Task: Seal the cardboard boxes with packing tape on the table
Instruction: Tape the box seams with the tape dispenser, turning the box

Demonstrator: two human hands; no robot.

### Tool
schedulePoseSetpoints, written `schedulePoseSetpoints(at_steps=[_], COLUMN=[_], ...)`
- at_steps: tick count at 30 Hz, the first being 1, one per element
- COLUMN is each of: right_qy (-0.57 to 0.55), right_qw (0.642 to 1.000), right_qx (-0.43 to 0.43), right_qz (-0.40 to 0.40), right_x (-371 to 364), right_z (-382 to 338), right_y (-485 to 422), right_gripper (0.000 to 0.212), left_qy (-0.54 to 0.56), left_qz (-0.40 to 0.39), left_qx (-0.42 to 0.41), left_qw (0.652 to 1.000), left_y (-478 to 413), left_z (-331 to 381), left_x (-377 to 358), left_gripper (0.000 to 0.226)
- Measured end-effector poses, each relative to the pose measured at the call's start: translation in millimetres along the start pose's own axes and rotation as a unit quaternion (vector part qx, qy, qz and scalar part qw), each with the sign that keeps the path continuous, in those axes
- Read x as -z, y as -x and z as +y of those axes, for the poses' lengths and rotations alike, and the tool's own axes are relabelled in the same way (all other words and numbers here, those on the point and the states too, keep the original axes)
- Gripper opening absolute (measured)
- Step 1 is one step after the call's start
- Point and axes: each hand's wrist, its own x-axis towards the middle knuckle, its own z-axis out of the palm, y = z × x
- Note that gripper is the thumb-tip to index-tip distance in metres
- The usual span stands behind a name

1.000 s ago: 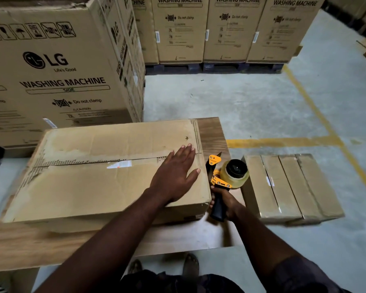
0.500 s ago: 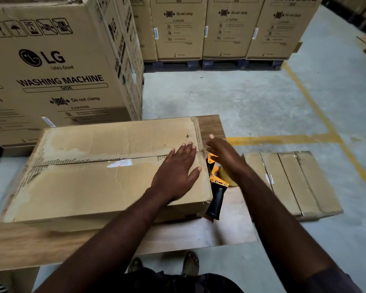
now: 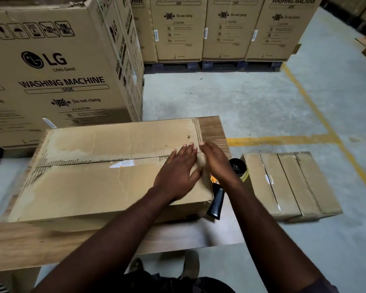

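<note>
Towering at the far left stands a big washing machine carton (image 3: pixel 57 70), and a row of like cartons (image 3: pixel 224 28) on dark pallets (image 3: pixel 222 65) lines the far side of the grey concrete floor (image 3: pixel 230 102), which is marked with yellow lines (image 3: pixel 283 139). On the near side a wooden counter (image 3: pixel 211 127) carries a wide, flat cardboard box (image 3: pixel 82 191) that covers most of its top. The box's two top flaps are down and meet in a seam (image 3: pixel 93 162) running left to right, with a scrap of white label (image 3: pixel 122 163) on it. On the floor to the right of the counter lies a bundle of flat brown boxes (image 3: pixel 294 182). The left hand (image 3: pixel 178 172) lies flat on the box top near its right end, fingers straight and slightly spread across the seam, grasping nothing. The right hand (image 3: pixel 216 161) is just beside it at the box's right edge, fingers (image 3: pixel 205 147) pointing toward the far left. It is blurred, and a pale smear sits between the two hands, so whether those fingers grip anything cannot be told. Under the right wrist a tape dispenser (image 3: pixel 217 199) rests on the counter against the box's right end, its black handle pointing near and its tape roll (image 3: pixel 238 167) at the far right. A pair of shoes (image 3: pixel 190 265) shows on the floor below the counter's near edge.
</note>
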Motion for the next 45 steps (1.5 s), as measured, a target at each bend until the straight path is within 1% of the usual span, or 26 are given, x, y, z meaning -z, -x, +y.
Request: schedulePoseSetpoints(at_steps=[1, 2, 3, 4, 5, 7, 8, 10, 11, 13, 14, 15, 17, 20, 22, 25, 28, 29, 31, 33, 34, 35, 37, 40, 43, 45], right_qy=[0.008, 0.027, 0.047, 0.062, 0.071, 0.081, 0.082, 0.096, 0.112, 0.163, 0.199, 0.225, 0.243, 0.34, 0.4, 0.443, 0.44, 0.434, 0.426, 0.402, 0.388, 0.385, 0.414, 0.461, 0.471, 0.467], right_qw=[1.0, 0.999, 0.998, 0.997, 0.995, 0.992, 0.99, 0.98, 0.976, 0.971, 0.967, 0.962, 0.96, 0.931, 0.906, 0.889, 0.89, 0.895, 0.901, 0.909, 0.914, 0.915, 0.901, 0.88, 0.878, 0.88], right_qx=[0.01, 0.0, -0.017, -0.045, -0.068, -0.075, -0.052, 0.042, 0.089, 0.134, 0.134, 0.126, 0.105, 0.105, 0.103, 0.065, 0.008, 0.009, 0.06, 0.111, 0.119, 0.123, 0.133, 0.118, 0.067, 0.037], right_qz=[-0.009, -0.018, -0.024, -0.021, -0.008, 0.06, 0.104, 0.171, 0.166, 0.111, 0.09, 0.089, 0.091, 0.086, 0.089, 0.094, 0.116, 0.107, 0.053, -0.007, -0.018, -0.019, -0.019, -0.004, 0.057, 0.078], right_x=[-8.8, -17.2, -22.0, -23.3, -21.8, -16.8, -17.7, -30.4, -41.6, -63.4, -68.7, -75.2, -71.7, -75.7, -81.9, -90.3, -117.5, -134.7, -178.5, -217.9, -229.3, -232.9, -225.8, -197.3, -168.2, -162.4], right_z=[-2.6, -0.5, 8.0, 14.4, 19.9, 22.0, 17.7, -1.6, -9.5, -11.4, -7.3, -6.3, -0.6, 2.8, 4.4, 1.1, -13.5, -20.9, -35.8, -46.7, -49.1, -49.7, -46.9, -32.6, -22.3, -21.1], right_y=[2.1, 3.8, 1.5, 1.4, 1.3, 5.0, 10.4, 27.3, 34.6, 40.6, 39.0, 37.9, 32.8, 29.7, 30.2, 31.6, 34.9, 36.9, 45.8, 57.8, 61.8, 63.0, 63.6, 58.6, 53.1, 51.9], right_gripper=[0.048, 0.058, 0.071, 0.074, 0.068, 0.057, 0.051, 0.046, 0.047, 0.058, 0.067, 0.073, 0.081, 0.088, 0.082, 0.077, 0.082, 0.082, 0.09, 0.106, 0.11, 0.11, 0.105, 0.1, 0.084, 0.076], left_qy=[0.009, 0.02, 0.023, 0.02, 0.014, 0.018, 0.02, 0.034, 0.048, 0.074, 0.063, 0.025, -0.013, 0.011, -0.001, 0.0, -0.019, -0.028, -0.038, -0.064, -0.065, -0.056, -0.026, -0.029, -0.034, -0.027], left_qz=[-0.001, -0.001, -0.001, -0.003, -0.004, -0.002, -0.001, 0.002, 0.0, -0.014, -0.011, -0.011, -0.028, -0.043, -0.018, 0.0, -0.011, -0.011, -0.023, -0.05, -0.062, -0.067, -0.059, -0.04, -0.024, -0.009], left_qx=[-0.002, -0.005, -0.008, -0.008, -0.006, -0.005, -0.005, -0.02, -0.02, -0.008, -0.019, -0.054, -0.098, -0.061, -0.038, 0.031, 0.06, 0.068, 0.07, 0.039, 0.018, 0.008, 0.003, -0.003, 0.036, 0.08], left_qw=[1.0, 1.0, 1.0, 1.0, 1.0, 1.0, 1.0, 0.999, 0.999, 0.997, 0.998, 0.998, 0.995, 0.997, 0.999, 1.0, 0.998, 0.997, 0.997, 0.996, 0.996, 0.996, 0.998, 0.999, 0.998, 0.996], left_y=[0.3, 0.3, 0.3, 1.3, 1.0, -0.7, -1.9, 0.6, 3.8, 9.9, 10.6, 12.2, 10.3, 29.9, 57.4, 98.6, 113.0, 111.5, 107.1, 105.5, 106.4, 108.1, 115.4, 136.6, 158.9, 172.4], left_z=[1.1, 1.9, 2.3, 1.3, 0.0, -2.9, -3.0, -2.3, -3.7, -9.3, -12.0, -19.7, -28.2, -64.3, -106.7, -172.4, -187.8, -182.6, -170.4, -167.0, -171.1, -177.9, -198.5, -234.6, -275.4, -298.1], left_x=[1.3, 2.9, 3.6, 3.1, 2.3, 0.7, 0.1, 6.2, 10.1, 13.2, 14.2, 13.5, 11.4, 25.6, 37.8, 58.2, 66.8, 66.7, 66.0, 61.9, 61.9, 63.2, 69.5, 81.9, 98.2, 107.9], left_gripper=[0.066, 0.066, 0.065, 0.065, 0.066, 0.067, 0.067, 0.065, 0.064, 0.065, 0.065, 0.067, 0.069, 0.071, 0.074, 0.073, 0.073, 0.076, 0.077, 0.077, 0.076, 0.073, 0.07, 0.072, 0.074, 0.076])
